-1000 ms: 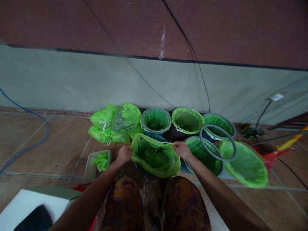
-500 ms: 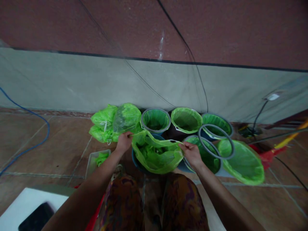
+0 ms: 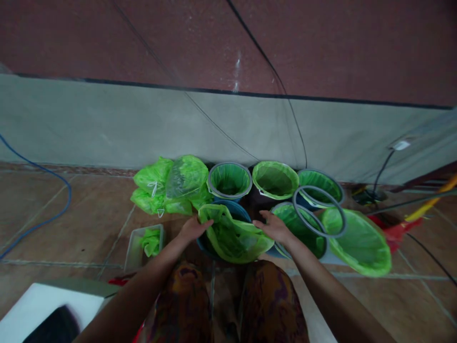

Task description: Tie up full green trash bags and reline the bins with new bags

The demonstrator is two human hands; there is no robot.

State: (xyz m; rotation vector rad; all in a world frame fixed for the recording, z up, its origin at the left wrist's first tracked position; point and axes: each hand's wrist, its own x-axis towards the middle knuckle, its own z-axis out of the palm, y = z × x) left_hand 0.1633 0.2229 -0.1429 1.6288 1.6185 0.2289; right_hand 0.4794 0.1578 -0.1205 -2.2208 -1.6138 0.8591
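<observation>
Just in front of my knees, a green bin liner (image 3: 239, 240) sags open over a blue trash bin (image 3: 233, 208). Part of the bin's wall shows behind the liner. My left hand (image 3: 193, 228) has the liner's left edge between thumb and fingers, the fingers partly hidden. On the other side my right hand (image 3: 274, 226) rests at the liner's right edge with its fingers stretched out and apart. Right of it stands a bin with a green liner (image 3: 303, 228), and a loose grey ring (image 3: 344, 216) lies tilted across it.
Several lined bins (image 3: 230, 180) line the wall, with a leaning one (image 3: 371, 243) at the right. Stuffed green bags (image 3: 187, 176) lie left. A clear tub (image 3: 134, 247) holds a crumpled green bag (image 3: 151, 240). A dark phone (image 3: 55, 326) lies on a white surface (image 3: 35, 305).
The liner's rim has dropped and slackened, showing more of the blue bin behind it. My right hand has opened from its pinch; my left hand has shifted slightly down and inward.
</observation>
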